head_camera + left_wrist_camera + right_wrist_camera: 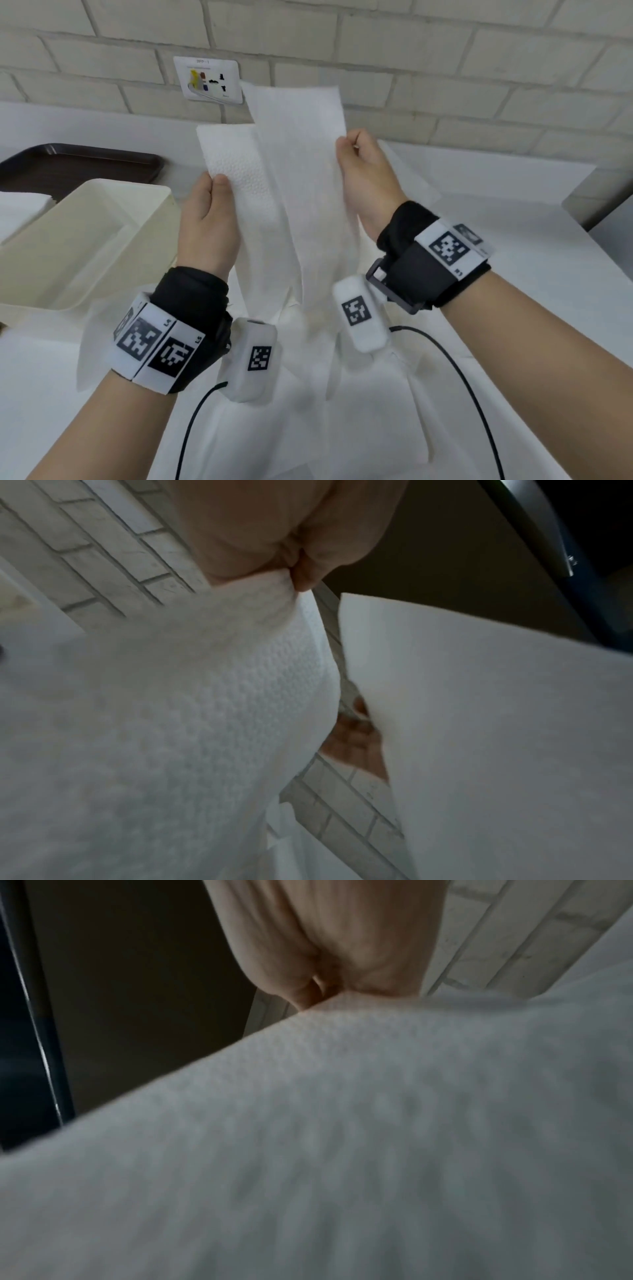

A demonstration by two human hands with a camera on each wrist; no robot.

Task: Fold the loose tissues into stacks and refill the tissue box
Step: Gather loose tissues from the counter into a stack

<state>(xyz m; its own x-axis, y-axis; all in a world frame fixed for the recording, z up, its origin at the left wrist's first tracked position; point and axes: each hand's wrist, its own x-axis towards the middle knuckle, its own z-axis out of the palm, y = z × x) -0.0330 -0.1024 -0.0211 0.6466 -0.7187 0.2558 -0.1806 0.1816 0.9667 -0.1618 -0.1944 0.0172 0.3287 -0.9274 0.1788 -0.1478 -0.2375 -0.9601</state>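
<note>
Both hands are raised above the table (513, 192), each pinching one side of the same long white tissue (294, 144). The left hand (209, 222) has its grip clamped on the tissue's left edge, thumb on the near face and fingers behind; the left wrist view shows the pinch close up, with the embossed paper (212, 696) bunching out from between thumb and fingers of the left hand (274, 528). The right hand (368, 181) has its grip clamped on the right edge, fingers curled round the paper, and in the right wrist view the sheet (342, 1137) spreads away from the pinch of that hand (335, 947) (the picture is blurred, so little more can be read from it).

Between the two grips the tissue stands upright with its top edge above both hands, and creased lengthwise so the left part lies in front of the right. Below the grips it hangs down to a loose heap of more white tissues (359, 411) on the table, under the wrists.

Left of the left grip sits an open cream tissue box (85, 233), and beyond it a dark brown tray (78, 164). A folded white stack (20, 209) shows at the far left, beside the box. Beyond both grips, a wall socket (207, 78) is set in the pale brick wall (479, 68).
</note>
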